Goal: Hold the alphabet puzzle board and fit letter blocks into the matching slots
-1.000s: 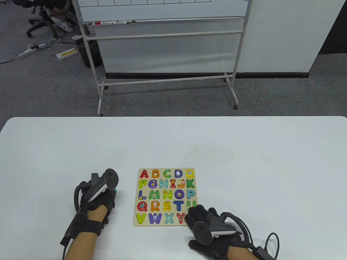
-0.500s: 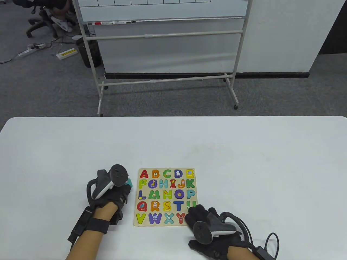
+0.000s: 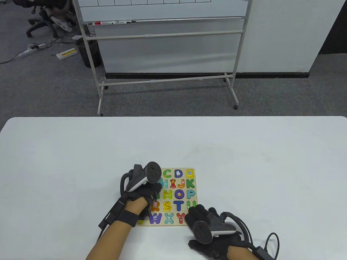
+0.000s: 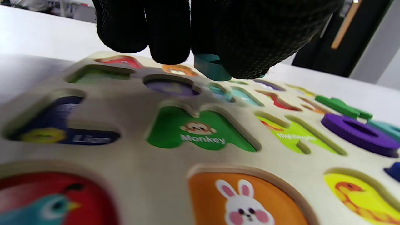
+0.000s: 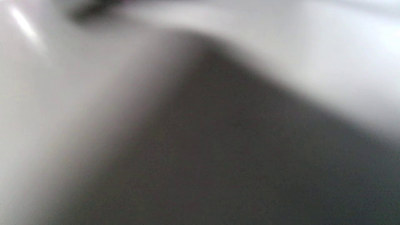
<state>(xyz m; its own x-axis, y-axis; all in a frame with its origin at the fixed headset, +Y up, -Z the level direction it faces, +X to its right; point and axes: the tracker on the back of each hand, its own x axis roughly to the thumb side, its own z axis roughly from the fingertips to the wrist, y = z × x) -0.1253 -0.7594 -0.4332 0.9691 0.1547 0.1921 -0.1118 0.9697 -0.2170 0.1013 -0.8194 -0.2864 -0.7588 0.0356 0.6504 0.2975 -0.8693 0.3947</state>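
Observation:
The wooden alphabet puzzle board [image 3: 195, 192] lies flat near the table's front edge. My left hand [image 3: 158, 187] hovers over the board's left half and pinches a teal letter block [image 4: 212, 66] in its fingertips, just above the slots near the H. Which letter it is cannot be told. In the left wrist view most slots nearby show only their pictures, such as Lion, Monkey [image 4: 200, 132] and a rabbit; a purple O block [image 4: 359, 134] sits raised in its slot. My right hand [image 3: 197, 213] holds the board's front right corner, fingers lying on the wood. The right wrist view is a grey blur.
The white table [image 3: 244, 151] stretches wide behind and beside the board. A rolling whiteboard stand [image 3: 165, 35] is on the carpet beyond the far edge. The glove cable [image 3: 271, 243] trails at the front right.
My left hand has carried the teal block from the table left of the board rightward, over the board's left columns. My right hand and the board have not moved.

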